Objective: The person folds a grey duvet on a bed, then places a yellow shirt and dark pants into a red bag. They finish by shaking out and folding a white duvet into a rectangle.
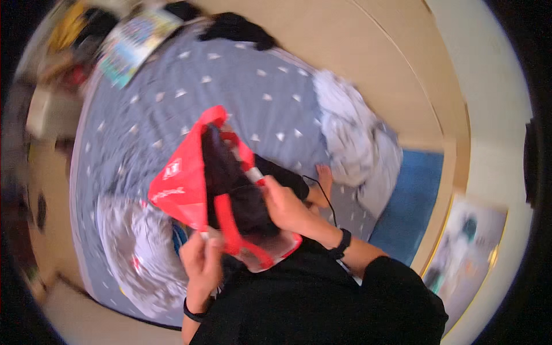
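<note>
A red bag [183, 172] with white print on its side hangs between my hands, its mouth spread towards me. My left hand [202, 256] pinches the near left edge of the bag. On the opposite side, the bag's rim is gripped by my right hand [284, 205], close to a pale patch on the red band. A red strap [224, 215] crosses the mouth. The inside looks black; I cannot tell whether that is lining or dark contents. Each wrist wears a black band.
Beneath is a bed with a grey sheet [246, 82] patterned in white. Crumpled pale bedding [349, 129] lies at right, a light pillow-like bundle [138, 254] at lower left. A printed book or board [138, 43] rests at the upper left edge, near dark cloth [237, 30]. A black cord [330, 200] runs by my foot.
</note>
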Tool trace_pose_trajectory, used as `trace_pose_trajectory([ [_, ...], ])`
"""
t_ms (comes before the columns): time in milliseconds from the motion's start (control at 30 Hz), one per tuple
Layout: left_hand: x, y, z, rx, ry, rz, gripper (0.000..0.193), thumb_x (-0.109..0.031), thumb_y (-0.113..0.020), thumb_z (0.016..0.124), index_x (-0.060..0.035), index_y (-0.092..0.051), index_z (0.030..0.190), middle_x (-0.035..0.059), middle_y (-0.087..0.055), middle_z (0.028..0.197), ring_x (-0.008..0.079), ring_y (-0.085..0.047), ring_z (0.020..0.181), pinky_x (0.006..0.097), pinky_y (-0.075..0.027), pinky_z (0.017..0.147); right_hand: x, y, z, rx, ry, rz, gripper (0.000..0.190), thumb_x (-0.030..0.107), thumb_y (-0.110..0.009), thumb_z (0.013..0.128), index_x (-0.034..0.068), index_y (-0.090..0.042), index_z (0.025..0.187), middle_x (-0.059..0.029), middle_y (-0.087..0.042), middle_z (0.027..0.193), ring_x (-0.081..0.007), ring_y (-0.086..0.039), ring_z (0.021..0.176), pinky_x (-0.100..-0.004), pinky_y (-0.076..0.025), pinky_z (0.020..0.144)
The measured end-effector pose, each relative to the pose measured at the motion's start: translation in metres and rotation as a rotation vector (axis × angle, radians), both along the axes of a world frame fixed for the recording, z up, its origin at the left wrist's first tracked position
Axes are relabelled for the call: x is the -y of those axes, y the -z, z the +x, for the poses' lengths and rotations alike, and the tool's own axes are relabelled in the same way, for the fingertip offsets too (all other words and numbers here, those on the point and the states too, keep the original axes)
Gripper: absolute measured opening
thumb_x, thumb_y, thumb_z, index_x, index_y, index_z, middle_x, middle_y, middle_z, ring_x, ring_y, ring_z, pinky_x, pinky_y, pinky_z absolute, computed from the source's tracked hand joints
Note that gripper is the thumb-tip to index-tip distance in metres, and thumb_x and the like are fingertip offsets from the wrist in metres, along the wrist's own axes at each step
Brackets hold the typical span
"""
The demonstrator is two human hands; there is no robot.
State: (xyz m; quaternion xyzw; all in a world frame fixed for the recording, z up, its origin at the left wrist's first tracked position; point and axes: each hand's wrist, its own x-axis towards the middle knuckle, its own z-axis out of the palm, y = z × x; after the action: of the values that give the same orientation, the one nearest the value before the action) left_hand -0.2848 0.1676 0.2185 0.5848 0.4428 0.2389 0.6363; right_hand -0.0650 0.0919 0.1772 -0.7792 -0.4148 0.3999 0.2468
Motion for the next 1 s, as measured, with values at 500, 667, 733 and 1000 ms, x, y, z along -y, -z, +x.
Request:
trace_pose_trajectory([
  [500, 0.02, 0.044, 0.136, -0.067, 0.128, -0.108, 0.019, -0.016, -0.047, 0.099, -0.0039, -0.051, 0.085, -0.0038, -0.046, 0.076, 0.0053, -0.044, 0.069, 0.0226, -0.038, 0.061, 0.028, 0.002, 0.083, -0.203, -0.294, -0.123, 0.073, 0.056, -0.073, 0.071, -0.005, -0.045, 0.101, -0.0292, -0.062, 0.081, -0.0465, -0.062, 0.081, -0.0486, -0.05, 0.069],
  [667, 0.029, 0.039, 0.242, -0.053, 0.307, -0.082, 0.023, -0.016, -0.047, 0.099, 0.0016, -0.056, 0.087, 0.0058, -0.063, 0.085, 0.0106, -0.058, 0.078, 0.026, -0.047, 0.07, 0.057, 0.024, 0.174, -0.197, -0.26, -0.114, 0.052, 0.044, -0.066, 0.08, -0.004, -0.058, 0.099, -0.0265, -0.065, 0.087, -0.0447, -0.063, 0.084, -0.0475, -0.05, 0.07],
  [733, 0.029, 0.043, 0.287, 0.017, 0.369, -0.02, 0.023, -0.016, -0.046, 0.099, 0.0016, -0.057, 0.091, 0.0068, -0.063, 0.09, 0.012, -0.059, 0.084, 0.0267, -0.048, 0.073, 0.076, 0.045, 0.208, -0.279, -0.09, -0.006, 0.041, 0.037, -0.06, 0.086, 0.0, -0.062, 0.104, -0.0252, -0.066, 0.093, -0.0406, -0.064, 0.09, -0.0442, -0.05, 0.074],
  [1000, 0.013, 0.077, 0.376, -0.002, 0.411, -0.058, 0.024, -0.016, -0.043, 0.1, -0.0021, -0.059, 0.111, 0.0075, -0.064, 0.108, 0.0146, -0.061, 0.093, 0.0276, -0.048, 0.076, 0.212, 0.072, 0.365, -0.152, 0.935, 0.071, 0.058, 0.05, -0.051, 0.092, -0.005, -0.06, 0.109, -0.0255, -0.065, 0.095, -0.0315, -0.064, 0.091, -0.0421, -0.047, 0.079],
])
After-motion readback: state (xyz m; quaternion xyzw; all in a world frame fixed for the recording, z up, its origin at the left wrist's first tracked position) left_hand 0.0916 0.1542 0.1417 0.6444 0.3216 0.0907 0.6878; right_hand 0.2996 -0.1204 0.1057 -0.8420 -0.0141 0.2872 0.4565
